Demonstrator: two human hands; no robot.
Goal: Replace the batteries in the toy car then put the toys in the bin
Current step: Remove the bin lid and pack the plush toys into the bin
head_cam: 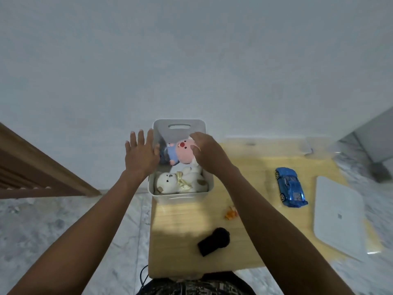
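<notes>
Black cylinder [214, 241] nearest, right hand [205, 153] curled on pink pig [182, 152] above bin [180, 198] rim, left hand [141, 154] spread flat beside it, blue car [290, 187] well right.

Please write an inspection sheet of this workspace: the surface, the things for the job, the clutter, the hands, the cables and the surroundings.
Surface: a low wooden table on a marbled floor.
Job's things: the white bin holds a white plush bear and a pink plush pig; the blue toy car lies outside the bin, on the table to its right.
Clutter: a black cylindrical object, a small orange scrap, a white flat device.
Hands: the left hand is spread open at the bin's left rim; the right hand holds the pig's head.
Cables: a dark cable at the table's near edge.
Surroundings: a plain pale wall; wooden furniture at left.
</notes>
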